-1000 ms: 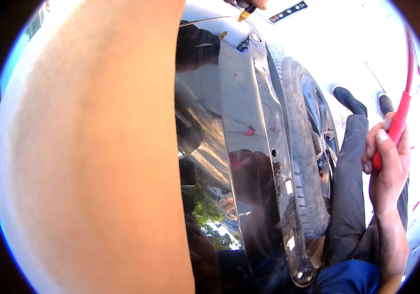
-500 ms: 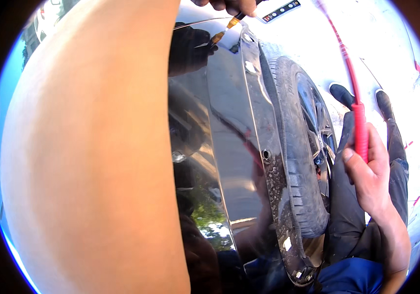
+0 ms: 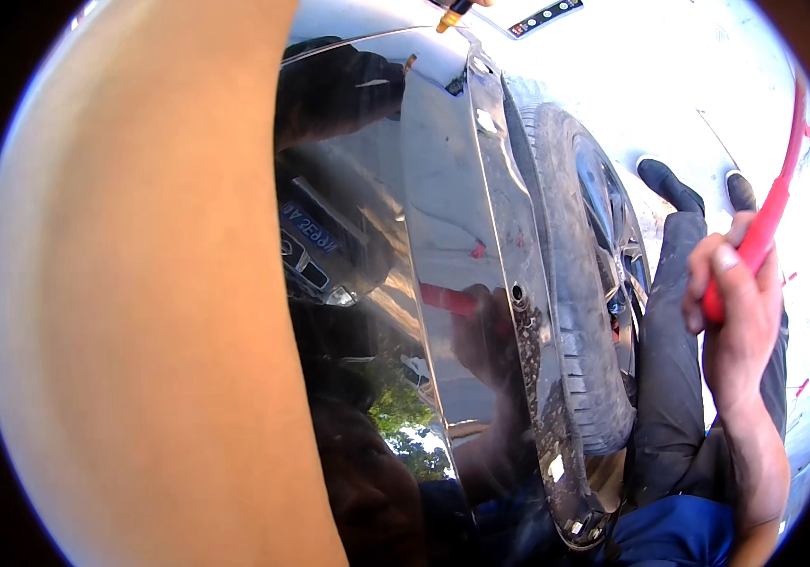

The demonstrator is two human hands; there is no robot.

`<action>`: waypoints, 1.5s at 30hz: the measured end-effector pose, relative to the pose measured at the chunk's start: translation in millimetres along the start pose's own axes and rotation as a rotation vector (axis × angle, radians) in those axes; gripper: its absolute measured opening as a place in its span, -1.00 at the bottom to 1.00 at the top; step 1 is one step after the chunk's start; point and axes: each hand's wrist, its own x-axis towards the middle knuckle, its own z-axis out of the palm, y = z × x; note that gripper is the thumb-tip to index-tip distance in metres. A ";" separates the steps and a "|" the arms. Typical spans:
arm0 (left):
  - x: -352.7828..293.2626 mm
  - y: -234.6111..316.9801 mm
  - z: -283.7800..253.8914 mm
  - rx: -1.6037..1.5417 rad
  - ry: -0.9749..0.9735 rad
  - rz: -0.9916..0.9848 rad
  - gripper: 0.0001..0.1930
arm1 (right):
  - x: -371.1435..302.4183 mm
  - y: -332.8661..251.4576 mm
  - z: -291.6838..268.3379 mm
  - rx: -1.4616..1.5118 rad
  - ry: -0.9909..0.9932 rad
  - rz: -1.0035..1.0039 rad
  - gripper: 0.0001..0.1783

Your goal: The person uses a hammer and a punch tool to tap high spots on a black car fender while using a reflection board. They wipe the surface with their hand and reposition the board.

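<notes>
Right hand (image 3: 741,312) closed round red hose (image 3: 772,213), beside tyre (image 3: 570,293) — left arm (image 3: 140,302) filling view, its grip unseen, cannot tell. Dark glossy car panel (image 3: 443,236) gleaming, seemingly rinsed already — wheel arch grime apparently left.

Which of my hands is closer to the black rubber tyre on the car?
Right. The right hand, fingers closed around a red hose, hangs just right of the black rubber tyre. The left hand is at the top edge, barely visible, far above it.
</notes>
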 end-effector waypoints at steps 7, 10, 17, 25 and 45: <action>-4.3 8.2 0.5 0.022 0.036 -0.030 -0.76 | 5.6 2.8 -11.9 -0.127 -0.015 -0.049 -0.70; 0.4 0.5 2.9 -0.013 -0.032 -0.065 -0.76 | 0.5 7.0 0.6 0.018 -0.012 -0.006 -0.79; 1.6 7.2 7.4 0.055 -0.001 -0.011 -0.77 | 6.1 -1.8 -0.4 0.041 0.062 -0.109 -0.75; 15.1 11.0 4.8 0.008 0.006 0.052 -0.77 | -1.1 -9.2 -24.5 -0.237 0.006 -0.047 -0.73; 5.3 -10.0 -1.9 0.149 -0.001 0.055 -0.75 | 8.6 3.5 10.9 0.077 -0.003 -0.056 -0.82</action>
